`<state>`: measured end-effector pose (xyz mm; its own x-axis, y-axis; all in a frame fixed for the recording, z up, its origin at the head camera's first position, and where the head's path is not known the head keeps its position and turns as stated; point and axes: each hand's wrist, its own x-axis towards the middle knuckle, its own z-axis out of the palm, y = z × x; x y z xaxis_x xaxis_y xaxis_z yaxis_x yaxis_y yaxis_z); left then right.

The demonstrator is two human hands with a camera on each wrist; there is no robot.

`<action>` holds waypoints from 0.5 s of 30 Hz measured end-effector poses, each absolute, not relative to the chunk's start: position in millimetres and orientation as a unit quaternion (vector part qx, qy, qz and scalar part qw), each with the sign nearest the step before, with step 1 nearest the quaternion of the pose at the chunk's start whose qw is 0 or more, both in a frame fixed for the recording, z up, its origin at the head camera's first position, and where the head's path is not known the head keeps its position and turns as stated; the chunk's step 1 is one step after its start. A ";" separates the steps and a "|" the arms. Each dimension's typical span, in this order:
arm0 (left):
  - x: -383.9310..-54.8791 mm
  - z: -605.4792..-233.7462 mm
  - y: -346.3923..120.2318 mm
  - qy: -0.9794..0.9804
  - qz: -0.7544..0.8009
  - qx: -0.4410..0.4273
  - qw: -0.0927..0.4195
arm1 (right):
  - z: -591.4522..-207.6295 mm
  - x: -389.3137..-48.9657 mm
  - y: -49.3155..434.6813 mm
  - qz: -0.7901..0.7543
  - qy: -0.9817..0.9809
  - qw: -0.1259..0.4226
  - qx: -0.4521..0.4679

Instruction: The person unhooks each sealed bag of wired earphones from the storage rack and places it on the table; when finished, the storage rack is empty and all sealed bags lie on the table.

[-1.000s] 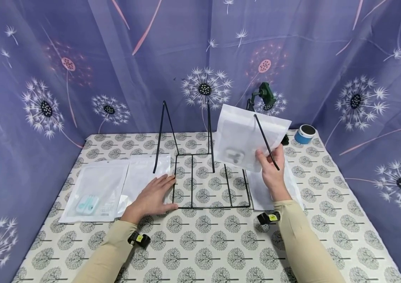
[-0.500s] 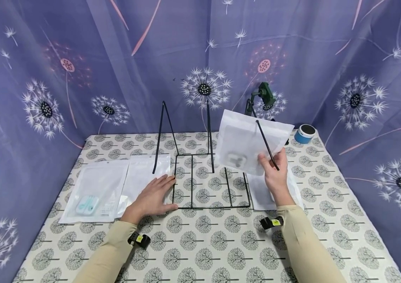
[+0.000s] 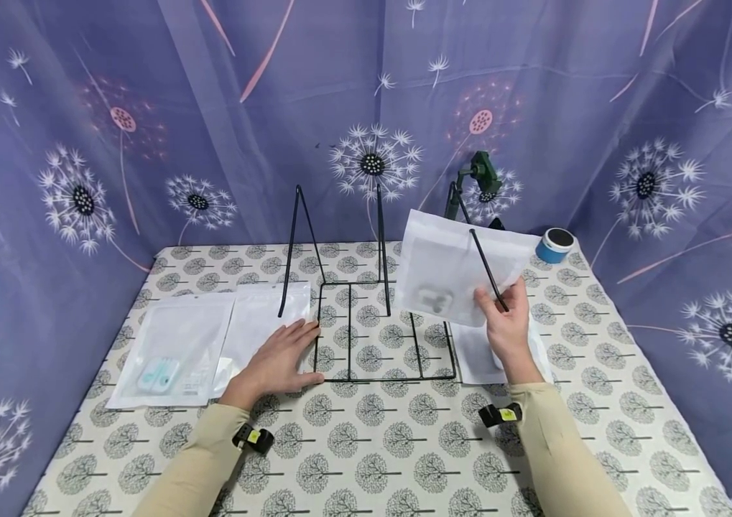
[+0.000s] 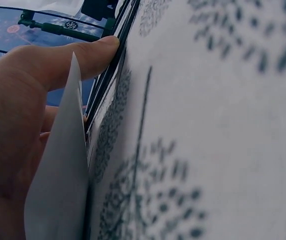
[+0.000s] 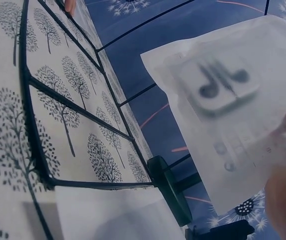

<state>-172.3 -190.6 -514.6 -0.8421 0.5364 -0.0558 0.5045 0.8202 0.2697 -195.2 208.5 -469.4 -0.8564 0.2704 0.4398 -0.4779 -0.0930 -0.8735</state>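
Observation:
A black wire rack stands on the table, with upright prongs leaning toward me. My right hand pinches the lower right edge of a white translucent zip pouch. The rack's right prong comes out through the pouch near its top edge. Inside the pouch is a white earphone case with dark marks. My left hand rests at the rack's left base bar, fingers extended, thumb at the front corner. It lies partly over a flat white pouch, whose edge sticks up beside the thumb in the left wrist view.
Another pouch with a pale teal case lies at the far left. A further white pouch lies right of the rack, partly under my right hand. A blue round container and a green stand are at the back right.
My right hand has moved slightly down and toward me. The pouch has slid along the prong toward its near tip. The left hand and rack have stayed put.

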 end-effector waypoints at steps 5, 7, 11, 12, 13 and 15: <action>-172.1 -513.7 -190.1 0.952 0.123 0.272 0.065 | -471.4 -191.3 210.5 0.733 -0.623 0.256 0.089; -172.0 -513.5 -189.9 0.952 0.122 0.272 0.064 | -471.3 -189.4 211.1 0.733 -0.624 0.256 0.090; -172.1 -513.8 -189.9 0.952 0.124 0.274 0.062 | -470.0 -185.7 212.3 0.735 -0.622 0.252 0.100; -172.2 -513.9 -190.0 0.952 0.125 0.274 0.062 | -469.5 -184.7 212.6 0.736 -0.621 0.251 0.102; -172.2 -514.1 -190.3 0.951 0.127 0.274 0.061 | -468.9 -183.7 212.9 0.736 -0.620 0.250 0.105; -172.6 -514.9 -190.5 0.952 0.124 0.275 0.060 | -467.9 -182.0 213.8 0.738 -0.619 0.247 0.108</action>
